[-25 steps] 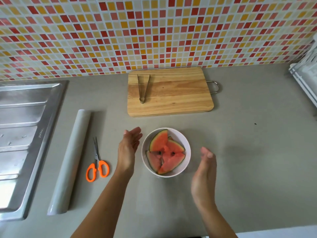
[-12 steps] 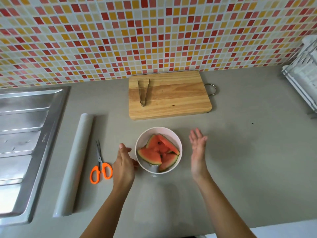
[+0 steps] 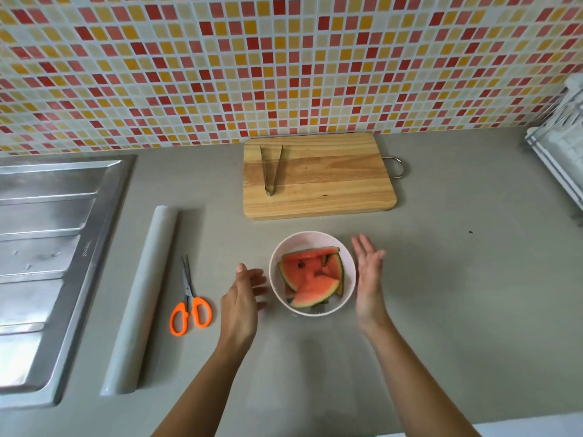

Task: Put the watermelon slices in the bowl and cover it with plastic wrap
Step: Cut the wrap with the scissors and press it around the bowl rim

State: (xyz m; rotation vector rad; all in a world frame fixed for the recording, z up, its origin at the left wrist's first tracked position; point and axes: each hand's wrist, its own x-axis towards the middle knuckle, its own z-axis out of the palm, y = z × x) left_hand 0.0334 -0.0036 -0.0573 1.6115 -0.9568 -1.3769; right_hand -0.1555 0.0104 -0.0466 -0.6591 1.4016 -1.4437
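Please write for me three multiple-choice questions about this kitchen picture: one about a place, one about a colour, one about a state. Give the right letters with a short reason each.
1. Where do the thin metal tongs lie?
A. in a drawer
B. on the rectangular wooden cutting board
C. on a plate

2. What colour are the handles of the small scissors?
A. orange
B. blue
C. green

3. How are the left hand and right hand, beside the round white bowl of red watermelon slices?
A. both curled into fists
B. both holding knives
C. both open, holding nothing

Answers: B, the tongs rest on the board's left part. A, both handle loops are orange. C, the fingers are straight, one hand on each side of the bowl.
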